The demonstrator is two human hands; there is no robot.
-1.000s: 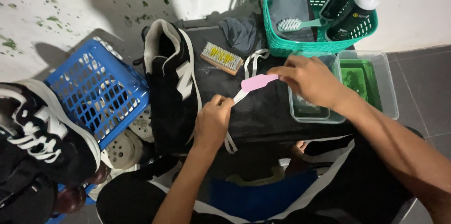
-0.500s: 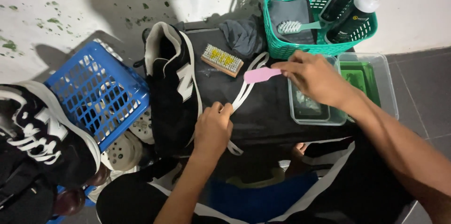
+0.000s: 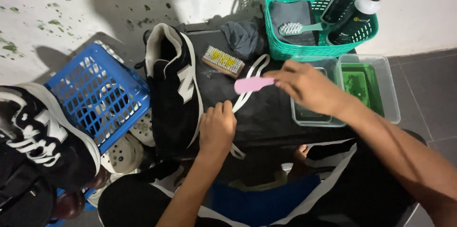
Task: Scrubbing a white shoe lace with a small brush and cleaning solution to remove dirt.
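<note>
On the black surface (image 3: 266, 117), right hand (image 3: 309, 86) fingers pinch a pink brush (image 3: 253, 84) over a white shoelace (image 3: 251, 81). Left hand (image 3: 217, 129) presses the lace flat, fingers curled. Lace looks limp and light; brush stiff, best held by the handle.

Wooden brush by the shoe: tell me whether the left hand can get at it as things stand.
Probably yes. The wooden brush lies bare on the black surface just beyond the left hand, which presses the white lace; nothing lies between.
</note>
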